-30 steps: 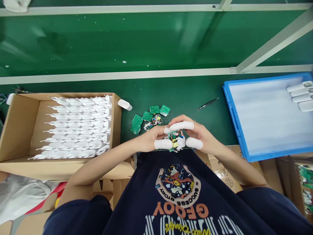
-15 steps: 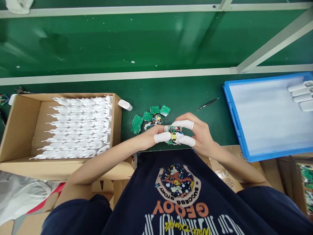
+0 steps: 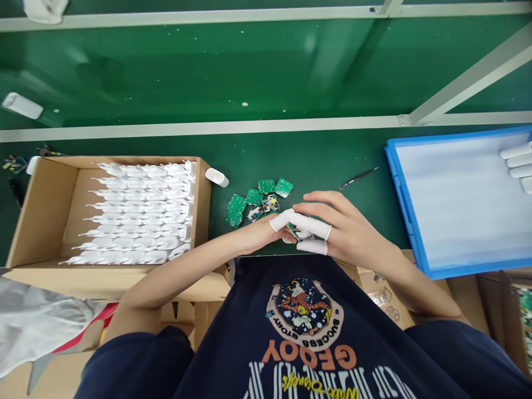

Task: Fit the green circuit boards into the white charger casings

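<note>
Close to my body, my left hand and my right hand are both closed on a small circuit board. White finger cots cover some of the fingers and hide much of the board. Two fingers of my right hand stretch out free above it. Just beyond my left hand lies a loose group of green circuit boards, one of them with its components facing up. A single white plastic housing rests by the box corner.
On the left stands a cardboard box with rows of white housings. Black tweezers lie right of the boards. A blue-rimmed tray at right holds several white housings. A metal rail crosses behind.
My right hand has turned over the circuit board, its fingers now covering the top. The board's yellow component is no longer visible. The view has shifted slightly left.
</note>
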Demonstrator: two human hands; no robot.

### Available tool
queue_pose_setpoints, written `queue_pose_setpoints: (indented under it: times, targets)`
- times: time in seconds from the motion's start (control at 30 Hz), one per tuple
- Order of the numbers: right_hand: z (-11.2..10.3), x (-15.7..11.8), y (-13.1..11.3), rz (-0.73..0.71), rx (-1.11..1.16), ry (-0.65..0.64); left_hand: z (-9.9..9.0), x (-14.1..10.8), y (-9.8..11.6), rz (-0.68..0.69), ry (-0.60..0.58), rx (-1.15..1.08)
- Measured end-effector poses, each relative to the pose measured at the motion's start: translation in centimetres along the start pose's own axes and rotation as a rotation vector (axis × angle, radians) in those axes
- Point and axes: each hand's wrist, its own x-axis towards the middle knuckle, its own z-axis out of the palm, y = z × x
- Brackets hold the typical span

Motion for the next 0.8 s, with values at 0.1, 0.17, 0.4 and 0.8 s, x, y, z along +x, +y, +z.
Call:
queue_pose_setpoints:
  times: [0.1, 0.17, 0.4, 0.8]
  targets:
    - [0.7, 0.3, 0.5, 0.007, 0.040, 0.024, -0.4, 0.2, -0.1, -0.016, 0.074, 0.050]
    - [1.1, 0.3, 1.0, 0.035, 0.102, 0.063, -0.7, 0.1, 0.4, -0.004, 0.031, 0.155]
    - [0.9, -2.6, 2.8, 0.505, 0.460, 0.197, -1.0, -0.9, 2.2, 0.388, 0.085, 1.379]
    - [3.1, -6.0, 0.2, 0.448, 0.427, 0.394, -0.9, 0.3, -0.2, 0.403, 0.127, 1.734]
